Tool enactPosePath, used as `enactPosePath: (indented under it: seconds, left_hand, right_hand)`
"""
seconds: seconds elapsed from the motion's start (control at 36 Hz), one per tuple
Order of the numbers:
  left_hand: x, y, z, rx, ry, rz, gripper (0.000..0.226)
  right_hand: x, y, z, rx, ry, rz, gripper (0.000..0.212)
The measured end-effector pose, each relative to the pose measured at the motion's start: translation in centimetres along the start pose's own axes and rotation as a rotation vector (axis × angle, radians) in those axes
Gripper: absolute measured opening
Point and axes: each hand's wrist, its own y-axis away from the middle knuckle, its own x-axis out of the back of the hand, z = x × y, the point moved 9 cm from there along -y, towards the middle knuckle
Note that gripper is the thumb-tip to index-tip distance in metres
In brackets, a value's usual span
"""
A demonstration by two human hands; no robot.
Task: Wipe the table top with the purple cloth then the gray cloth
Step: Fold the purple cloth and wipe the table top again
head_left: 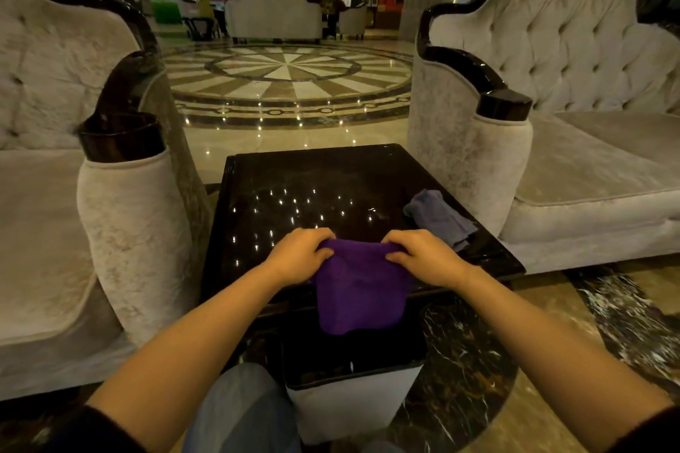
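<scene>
Your hands stretch the purple cloth (358,290) above the dark counter (294,188).
Left grip (300,254) and right grip (423,256) each pinch a top corner; the gray cloth (439,219) lies at the counter's right edge.

Bare forearms (206,335) emerge from pushed-up black sleeves (110,430); blue-grey trousers (239,412) cover the knee.

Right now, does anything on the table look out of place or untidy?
Nothing is spilled or damaged. The gray cloth lies crumpled near the right edge of the dark table. The purple cloth hangs over the near edge, held at its top by the left hand and right hand.
</scene>
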Motion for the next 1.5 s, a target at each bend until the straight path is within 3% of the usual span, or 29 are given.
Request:
enactPosePath:
  seconds: [0.11,0.31,0.72,0.81,0.97,1.06,1.17,1.31,1.5]
  left_hand:
    - [0.0,0.0,0.2,-0.019,-0.042,0.018,0.016]
    - [1.1,-0.2,0.6,-0.022,0.084,0.029,0.014]
    - [12.9,-3.1,3.7,-0.131,0.196,0.403,0.012]
    - [11.9,-3.5,2.8,-0.114,0.231,0.356,0.014]
    - [3.5,-4.6,-2.3,0.065,0.268,-0.003,0.022]
    - [0.2,-4.8,-4.3,0.114,0.237,-0.073,0.016]
    - [-0.6,-5.8,-6.1,0.162,0.255,0.037,0.007]
    - [-0.6,-7.2,-7.1,0.235,0.191,0.212,0.011]
    - [-2.7,-8.1,-9.1,0.312,-0.082,0.213,0.037]
  right_hand:
    - [0.3,0.2,0.1,0.005,0.026,0.017,0.016]
    - [1.7,0.0,-0.5,0.025,-0.02,0.072,0.018]
    - [13.0,-5.3,-2.1,0.109,-0.103,0.439,0.01]
    - [11.6,-5.9,-1.4,0.114,-0.094,0.34,0.009]
    - [3.0,-5.4,2.6,-0.007,-0.118,-0.061,0.012]
    - [-0.1,-5.2,3.9,-0.041,-0.125,-0.159,0.015]
    - [-0.8,-6.0,4.8,-0.061,-0.122,-0.115,0.026]
    - [-1.4,-7.3,6.1,-0.125,-0.014,-0.051,0.024]
    - [-4.3,-7.9,8.6,-0.118,0.239,-0.128,0.037]
